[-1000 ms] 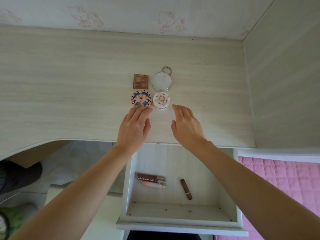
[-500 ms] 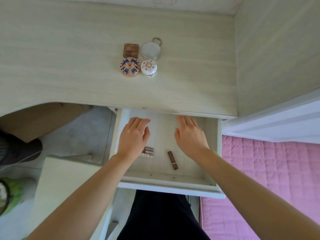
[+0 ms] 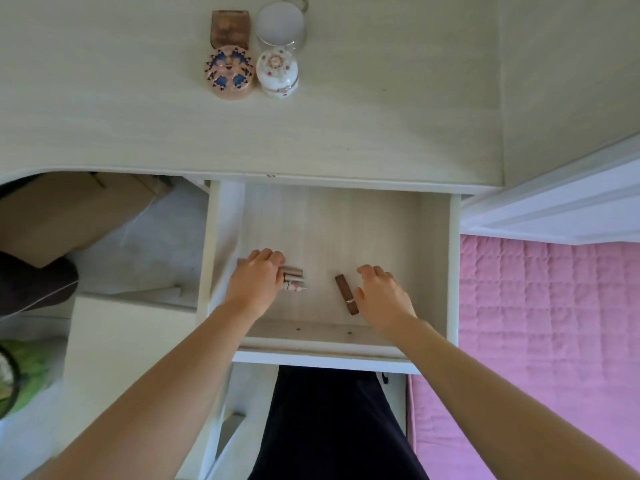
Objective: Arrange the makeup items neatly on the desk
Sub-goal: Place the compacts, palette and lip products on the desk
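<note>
On the pale wood desk [image 3: 104, 116] four items sit in a tight square: a brown palette [image 3: 230, 27], a round white compact [image 3: 280, 22], a pink patterned compact [image 3: 229, 72] and a small white floral pot [image 3: 277, 72]. Below the desk edge the drawer [image 3: 325, 356] stands pulled out. Inside it lie two or three lip tubes [image 3: 294, 278] side by side, and a brown lipstick [image 3: 344, 292] lying slightly aslant. My left hand [image 3: 254, 284] rests curled over the tubes' left ends, hiding its grip. My right hand [image 3: 384, 296] hovers just right of the lipstick, fingers apart.
A tall wooden side panel [image 3: 568, 64] closes the desk on the right. A pink quilted bed [image 3: 547, 323] lies right of the drawer. Left of the drawer are a cardboard box [image 3: 69, 216] under the desk and a white block [image 3: 128, 341] on the floor.
Both hands left the desk top and dropped into the drawer. The left now covers the tubes and the right sits beside the lipstick. My view tilted downward.
</note>
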Demonstrator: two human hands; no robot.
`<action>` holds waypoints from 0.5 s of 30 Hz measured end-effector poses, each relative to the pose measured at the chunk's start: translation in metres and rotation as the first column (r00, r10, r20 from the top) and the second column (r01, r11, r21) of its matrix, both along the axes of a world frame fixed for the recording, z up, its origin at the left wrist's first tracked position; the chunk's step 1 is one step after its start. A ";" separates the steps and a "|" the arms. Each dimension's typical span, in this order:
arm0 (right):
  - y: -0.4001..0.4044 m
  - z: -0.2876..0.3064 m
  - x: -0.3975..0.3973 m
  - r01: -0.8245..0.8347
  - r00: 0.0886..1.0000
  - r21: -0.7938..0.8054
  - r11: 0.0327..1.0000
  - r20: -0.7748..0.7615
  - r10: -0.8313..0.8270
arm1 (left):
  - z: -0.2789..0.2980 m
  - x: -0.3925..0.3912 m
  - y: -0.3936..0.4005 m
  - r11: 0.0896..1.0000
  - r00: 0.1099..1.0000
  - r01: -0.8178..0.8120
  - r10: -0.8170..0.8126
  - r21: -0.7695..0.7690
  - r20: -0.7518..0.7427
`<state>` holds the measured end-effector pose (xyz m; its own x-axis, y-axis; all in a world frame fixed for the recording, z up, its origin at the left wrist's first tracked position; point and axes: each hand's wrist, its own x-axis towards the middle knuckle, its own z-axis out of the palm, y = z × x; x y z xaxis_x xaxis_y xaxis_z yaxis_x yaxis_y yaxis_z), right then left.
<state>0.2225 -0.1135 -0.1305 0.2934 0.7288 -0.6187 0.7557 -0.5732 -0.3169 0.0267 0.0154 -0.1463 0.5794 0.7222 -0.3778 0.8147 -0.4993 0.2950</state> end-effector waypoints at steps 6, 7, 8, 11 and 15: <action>0.001 -0.030 -0.015 0.034 0.999 -0.116 0.993 -0.004 -0.035 | -0.029 0.004 0.005 0.995 0.983 0.104 -0.102 0.007 -0.152; 0.002 -0.033 -0.017 0.033 0.999 -0.130 0.991 0.014 -0.031 | -0.032 0.003 0.006 0.994 0.981 0.113 -0.111 0.006 -0.160; 0.002 -0.036 -0.019 0.035 0.999 -0.142 0.989 0.035 -0.031 | -0.035 0.003 0.007 0.992 0.979 0.124 -0.122 0.001 -0.165; 0.003 -0.043 -0.022 0.060 0.996 -0.163 0.985 0.076 -0.048 | -0.042 0.000 0.012 0.992 0.975 0.124 -0.124 -0.012 -0.183; 0.006 -0.050 -0.026 0.097 0.991 -0.153 0.983 0.106 -0.081 | -0.047 -0.005 0.022 0.995 0.976 0.099 -0.098 -0.005 -0.195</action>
<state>0.1970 -0.1072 -0.1800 0.4181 0.5927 -0.6884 0.7224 -0.6764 -0.1435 0.0215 0.0370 -0.1932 0.5632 0.6674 -0.4872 0.8031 -0.5808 0.1328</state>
